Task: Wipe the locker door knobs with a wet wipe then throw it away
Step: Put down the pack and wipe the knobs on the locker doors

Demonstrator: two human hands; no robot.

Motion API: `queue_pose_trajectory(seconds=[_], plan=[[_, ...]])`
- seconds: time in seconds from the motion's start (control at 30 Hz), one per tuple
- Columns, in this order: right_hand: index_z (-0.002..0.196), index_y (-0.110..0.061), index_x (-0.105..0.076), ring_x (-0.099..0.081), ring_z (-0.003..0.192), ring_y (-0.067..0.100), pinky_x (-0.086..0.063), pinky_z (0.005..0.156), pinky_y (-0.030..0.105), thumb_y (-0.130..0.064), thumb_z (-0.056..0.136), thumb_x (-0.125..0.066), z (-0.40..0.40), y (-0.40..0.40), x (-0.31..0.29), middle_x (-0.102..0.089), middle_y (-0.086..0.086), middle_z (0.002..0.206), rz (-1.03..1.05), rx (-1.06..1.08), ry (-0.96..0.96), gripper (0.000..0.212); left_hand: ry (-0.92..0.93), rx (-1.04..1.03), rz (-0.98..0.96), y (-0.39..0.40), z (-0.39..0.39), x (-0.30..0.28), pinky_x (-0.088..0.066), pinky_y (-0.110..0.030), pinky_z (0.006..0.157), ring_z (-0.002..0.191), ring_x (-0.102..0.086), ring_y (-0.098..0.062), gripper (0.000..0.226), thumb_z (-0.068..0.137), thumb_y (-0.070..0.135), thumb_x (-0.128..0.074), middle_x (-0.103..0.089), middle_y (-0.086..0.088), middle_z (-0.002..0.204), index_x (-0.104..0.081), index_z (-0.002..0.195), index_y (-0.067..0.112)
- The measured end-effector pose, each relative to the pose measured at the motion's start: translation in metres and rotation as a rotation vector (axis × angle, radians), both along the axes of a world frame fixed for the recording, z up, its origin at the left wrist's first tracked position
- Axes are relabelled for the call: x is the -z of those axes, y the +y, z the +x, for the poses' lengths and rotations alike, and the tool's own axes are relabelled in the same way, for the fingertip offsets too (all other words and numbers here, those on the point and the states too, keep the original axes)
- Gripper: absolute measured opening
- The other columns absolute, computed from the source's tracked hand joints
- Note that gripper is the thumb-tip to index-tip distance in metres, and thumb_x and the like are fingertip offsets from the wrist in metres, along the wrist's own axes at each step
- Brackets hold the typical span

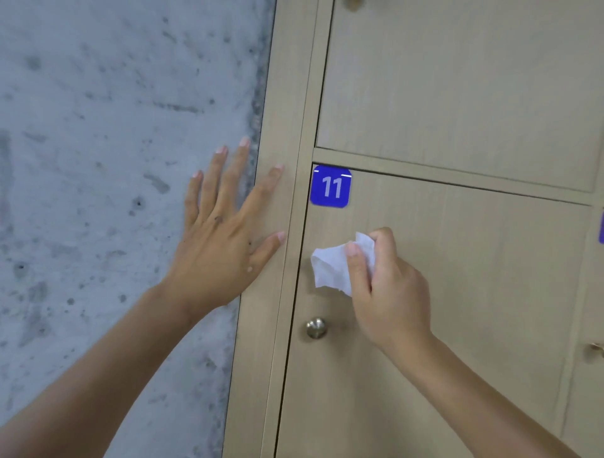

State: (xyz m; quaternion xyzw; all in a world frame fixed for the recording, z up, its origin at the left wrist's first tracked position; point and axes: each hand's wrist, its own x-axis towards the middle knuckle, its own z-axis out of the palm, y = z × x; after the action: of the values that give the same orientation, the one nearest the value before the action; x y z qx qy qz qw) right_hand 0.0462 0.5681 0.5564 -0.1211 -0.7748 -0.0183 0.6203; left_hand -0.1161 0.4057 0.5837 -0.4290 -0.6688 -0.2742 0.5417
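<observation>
Right hand [385, 281] pinches wet wipe [330, 266] above door 11's knob [316, 328], not touching; left hand [225, 229] flat, fingers spread. Wiping pending; disposal remains.

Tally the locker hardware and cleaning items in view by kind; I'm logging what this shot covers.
Round metal knobs: 1, the knob on door 11
Knobs cut off at the frame edges: 2, top knob and right knob
Blue number plates: 2, plate 11 and a sliver
Wet wipes: 1, wipe in the right hand
Total: 6
</observation>
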Motion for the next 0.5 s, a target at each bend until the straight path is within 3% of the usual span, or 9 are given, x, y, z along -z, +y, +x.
queue_pose_trajectory(seconds=[0.1,0.2,0.33,0.43,0.5], plan=[[0.102,-0.029,-0.047,-0.050,0.060,0.003,-0.035,0.051,0.021,-0.045,0.100,-0.048,0.006,0.006,-0.031,-0.050,-0.017,0.064,-0.016,-0.109,-0.015,0.015,0.041,0.001,0.011,0.002,0.001,-0.031,-0.003,-0.054,0.126,0.159,0.004,-0.029,0.077,0.095,0.057,-0.044,0.001,-0.007,0.173,-0.015,0.163,0.034],[0.095,-0.031,-0.056,-0.055,0.072,0.006,-0.040,0.059,0.026,-0.042,0.097,-0.058,0.012,0.013,-0.068,-0.062,-0.013,0.078,-0.084,-0.259,-0.008,0.012,0.065,-0.007,0.014,0.005,-0.001,-0.063,-0.001,-0.052,0.126,0.159,0.006,-0.027,0.078,0.094,0.059,-0.042,0.004,-0.003,0.173,-0.013,0.163,0.036],[0.088,-0.031,-0.063,-0.055,0.069,0.000,-0.040,0.056,0.016,-0.028,0.094,-0.067,0.019,0.013,-0.121,-0.065,-0.028,0.079,-0.098,-0.412,0.031,0.007,0.108,-0.045,0.007,0.007,0.001,-0.100,-0.003,-0.052,0.126,0.159,0.007,-0.026,0.079,0.092,0.064,-0.036,0.007,-0.002,0.173,-0.012,0.163,0.036],[0.090,-0.030,-0.070,-0.060,0.071,0.003,-0.048,0.062,0.020,-0.027,0.090,-0.072,0.020,0.011,-0.165,-0.070,-0.014,0.083,-0.085,-0.466,0.083,0.003,0.141,-0.050,0.018,0.006,-0.001,-0.122,-0.002,-0.049,0.126,0.159,0.006,-0.025,0.079,0.093,0.065,-0.036,0.006,-0.001,0.173,-0.013,0.163,0.036],[0.088,-0.028,-0.071,-0.059,0.069,0.004,-0.046,0.059,0.018,-0.028,0.088,-0.074,0.018,0.007,-0.198,-0.070,-0.011,0.080,-0.050,-0.472,0.124,0.003,0.135,-0.065,0.041,0.002,-0.003,-0.136,0.000,-0.048,0.127,0.159,0.009,-0.023,0.079,0.094,0.067,-0.034,0.008,0.000,0.173,-0.011,0.163,0.038]])
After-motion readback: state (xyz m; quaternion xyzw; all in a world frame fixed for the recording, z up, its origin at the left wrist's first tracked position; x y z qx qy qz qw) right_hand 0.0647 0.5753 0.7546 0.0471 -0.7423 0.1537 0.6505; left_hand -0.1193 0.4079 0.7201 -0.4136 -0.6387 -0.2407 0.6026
